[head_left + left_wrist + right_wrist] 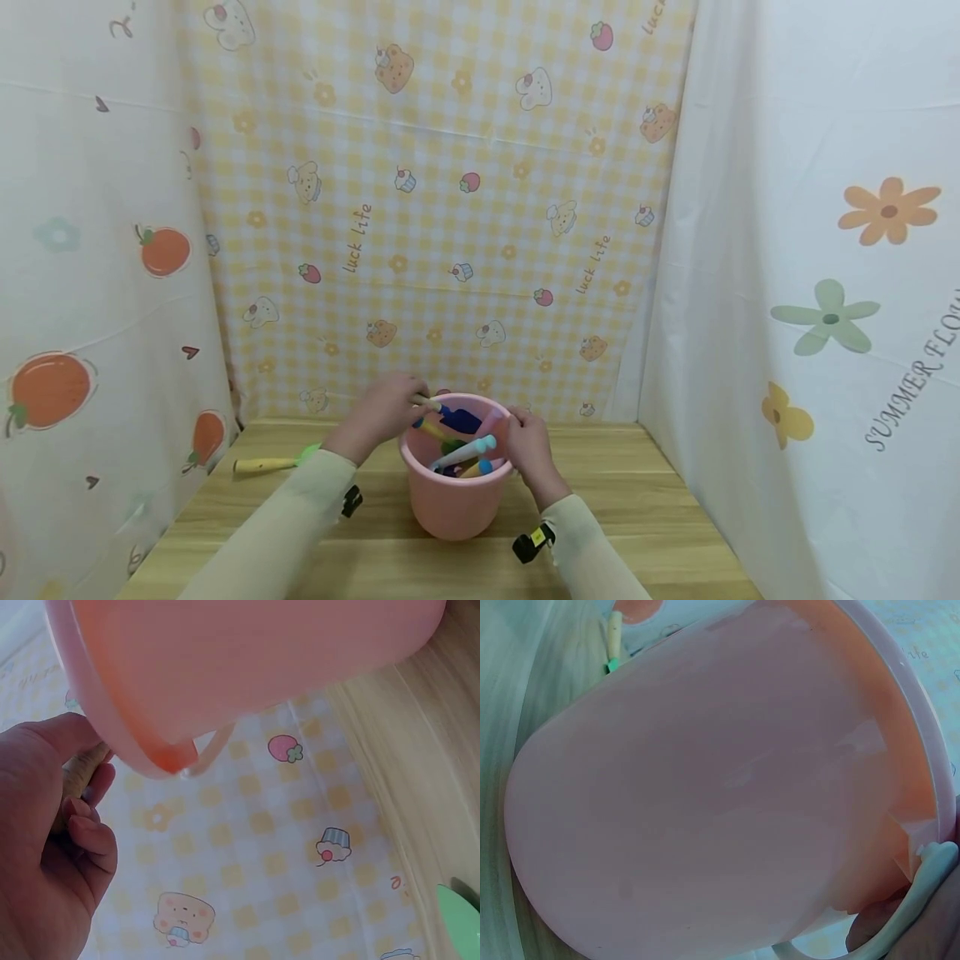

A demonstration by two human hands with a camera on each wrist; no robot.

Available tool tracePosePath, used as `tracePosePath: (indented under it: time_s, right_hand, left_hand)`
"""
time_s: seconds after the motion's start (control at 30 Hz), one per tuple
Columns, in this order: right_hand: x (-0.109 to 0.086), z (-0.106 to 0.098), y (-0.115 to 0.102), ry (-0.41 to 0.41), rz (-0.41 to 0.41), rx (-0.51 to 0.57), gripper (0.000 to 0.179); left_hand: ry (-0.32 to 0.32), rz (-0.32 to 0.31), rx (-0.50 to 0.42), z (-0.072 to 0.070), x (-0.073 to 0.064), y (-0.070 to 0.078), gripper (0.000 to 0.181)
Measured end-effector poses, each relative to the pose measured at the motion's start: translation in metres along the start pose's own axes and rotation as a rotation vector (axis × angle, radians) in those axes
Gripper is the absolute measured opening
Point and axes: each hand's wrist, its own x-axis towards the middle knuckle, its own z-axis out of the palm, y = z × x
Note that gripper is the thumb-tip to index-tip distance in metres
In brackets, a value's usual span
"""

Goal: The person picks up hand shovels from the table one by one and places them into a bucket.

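A pink bucket stands on the wooden table and holds several toy tools. My left hand is above its left rim and grips the wooden handle of a small blue shovel, whose blade is inside the bucket mouth. In the left wrist view, the fingers of the left hand curl round that handle beside the rim. At the right rim, my right hand holds the bucket's edge. The right wrist view shows part of the right hand by the pale bucket handle; its fingertips are mostly hidden.
Left of the bucket, a green-headed tool with a wooden handle lies on the table. Inside the bucket, a light blue-and-white tool leans among others. Patterned curtains stand behind and at both sides.
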Motion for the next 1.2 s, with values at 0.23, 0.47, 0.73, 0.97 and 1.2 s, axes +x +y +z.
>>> tracePosePath:
  time_s: [0.23, 0.47, 0.73, 0.97, 1.2]
  right_hand:
    - [0.0, 0.0, 0.0, 0.001, 0.007, 0.007, 0.037]
    - [0.001, 0.0, 0.0, 0.002, 0.007, 0.008, 0.038]
    - [0.0, 0.0, 0.002, 0.002, -0.013, 0.023, 0.036]
    - [0.0, 0.0, 0.001, 0.005, -0.024, 0.023, 0.036]
    - [0.001, 0.0, 0.002, 0.003, -0.021, 0.015, 0.038]
  left_hand:
    - [-0.03, -0.017, 0.013, 0.007, 0.005, 0.007, 0.019]
    - [-0.029, -0.007, -0.006, 0.012, 0.006, 0.014, 0.016]
    - [-0.069, -0.001, 0.003, 0.02, 0.008, 0.018, 0.017]
    - [-0.06, 0.036, 0.099, 0.024, 0.009, 0.018, 0.017]
    - [-0.083, 0.027, 0.061, 0.025, 0.01, 0.018, 0.023]
